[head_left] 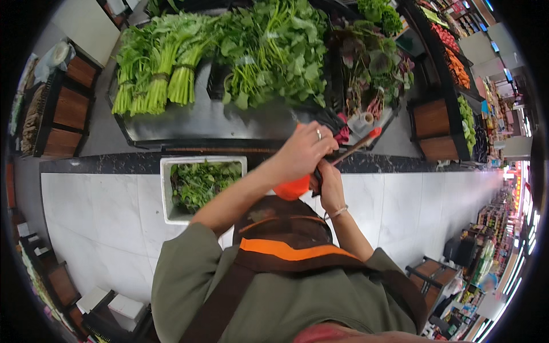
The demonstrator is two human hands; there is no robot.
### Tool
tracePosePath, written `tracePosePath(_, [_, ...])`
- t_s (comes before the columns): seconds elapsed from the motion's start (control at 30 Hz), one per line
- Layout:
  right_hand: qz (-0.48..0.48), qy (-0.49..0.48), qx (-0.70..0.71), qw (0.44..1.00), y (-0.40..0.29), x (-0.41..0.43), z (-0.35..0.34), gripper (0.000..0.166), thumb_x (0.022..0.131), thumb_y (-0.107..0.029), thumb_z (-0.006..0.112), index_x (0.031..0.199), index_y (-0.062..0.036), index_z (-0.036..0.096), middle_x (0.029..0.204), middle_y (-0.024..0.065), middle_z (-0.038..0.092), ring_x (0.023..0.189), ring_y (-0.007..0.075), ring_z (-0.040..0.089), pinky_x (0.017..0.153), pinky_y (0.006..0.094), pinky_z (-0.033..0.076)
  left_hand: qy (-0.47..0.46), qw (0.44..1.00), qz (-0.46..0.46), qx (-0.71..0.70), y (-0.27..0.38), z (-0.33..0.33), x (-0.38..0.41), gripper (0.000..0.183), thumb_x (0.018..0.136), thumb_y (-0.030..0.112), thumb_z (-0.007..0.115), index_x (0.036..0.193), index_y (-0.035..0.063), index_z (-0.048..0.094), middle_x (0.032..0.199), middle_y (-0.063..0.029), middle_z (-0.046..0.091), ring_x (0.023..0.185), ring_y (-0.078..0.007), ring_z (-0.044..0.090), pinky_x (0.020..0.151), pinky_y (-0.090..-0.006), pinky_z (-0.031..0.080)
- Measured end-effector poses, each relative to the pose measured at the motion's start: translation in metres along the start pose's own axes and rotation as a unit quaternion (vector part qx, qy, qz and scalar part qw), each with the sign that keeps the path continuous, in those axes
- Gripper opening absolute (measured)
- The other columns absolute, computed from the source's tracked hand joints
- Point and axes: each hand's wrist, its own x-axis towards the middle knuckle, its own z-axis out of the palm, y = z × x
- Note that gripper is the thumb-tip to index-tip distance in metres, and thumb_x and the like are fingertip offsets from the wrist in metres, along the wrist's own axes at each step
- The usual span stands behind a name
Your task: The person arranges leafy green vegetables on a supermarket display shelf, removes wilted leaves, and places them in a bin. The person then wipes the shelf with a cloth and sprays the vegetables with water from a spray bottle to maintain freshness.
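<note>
My left hand [306,148], with a ring on one finger, is curled above an orange-red container [292,188]; what lies under its fingers is hidden. Close beside it, my right hand [329,186] is shut on a black handle [317,182]. A thin rod with a red tip [374,133] juts out up and right from between the hands. Beyond them, a metal display counter [210,126] bears tied bunches of leafy greens [161,85], a heap of loose leafy greens [274,64] and purple-leaved greens [364,60].
A white foam box [165,193] of leafy greens [206,182] stands on the tiled floor [107,214] below the counter's edge. A small roll [366,118] lies at the counter's right end. Shelves of carrots [456,68] and other goods stand right; wooden crates [73,107] stand left.
</note>
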Motion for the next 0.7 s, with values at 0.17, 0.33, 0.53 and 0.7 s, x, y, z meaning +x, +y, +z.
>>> tracePosePath(0.17, [0.008, 0.01, -0.052, 0.999, 0.004, -0.005, -0.001, 0.038, 0.093, -0.032, 0.041, 0.074, -0.003, 0.055, 0.054, 0.0, 0.045, 0.045, 0.0088, 0.04, 0.044, 0.0233, 0.031, 0.092, 0.99, 0.107, -0.012, 0.012, -0.033, 0.057, 0.018, 0.071, 0.001, 0.058, 0.088, 0.0057, 0.058, 0.085, -0.0075, 0.055, 0.078, -0.0262, 0.053, 0.067, -0.0352, 0.044])
tracePosePath(0.33, [-0.037, 0.026, -0.071, 0.996, -0.002, -0.001, -0.003, 0.036, 0.092, -0.03, 0.044, 0.074, -0.0015, 0.056, 0.053, 0.0004, 0.046, 0.045, 0.0082, 0.041, 0.043, 0.0234, 0.031, 0.041, 0.997, 0.044, -0.045, 0.0, -0.001, 0.017, 0.022, 0.07, 0.002, 0.059, 0.092, 0.0047, 0.059, 0.086, -0.0087, 0.055, 0.077, -0.0272, 0.053, 0.068, -0.0362, 0.044])
tracePosePath(0.53, [-0.044, 0.057, -0.092, 0.993, -0.016, 0.005, -0.009, 0.039, 0.094, -0.032, 0.04, 0.071, -0.0026, 0.052, 0.053, 0.0001, 0.045, 0.045, 0.0084, 0.041, 0.041, 0.0236, 0.03, -0.025, 0.999, -0.018, -0.015, 0.004, 0.002, 0.012, 0.034, 0.076, 0.007, 0.058, 0.11, 0.0069, 0.057, 0.104, -0.0092, 0.057, 0.099, -0.0276, 0.053, 0.086, -0.0392, 0.042])
tracePosePath(0.7, [0.015, 0.12, 0.1, 0.988, -0.021, 0.023, -0.029, 0.042, 0.094, -0.035, 0.04, 0.075, -0.0001, 0.052, 0.051, 0.0002, 0.04, 0.043, 0.0105, 0.037, 0.044, 0.026, 0.033, 0.159, 0.97, -0.185, 0.012, -0.026, -0.003, -0.011, 0.03, 0.082, 0.003, 0.051, 0.111, 0.0038, 0.057, 0.113, -0.011, 0.055, 0.101, -0.0258, 0.053, 0.087, -0.0345, 0.043])
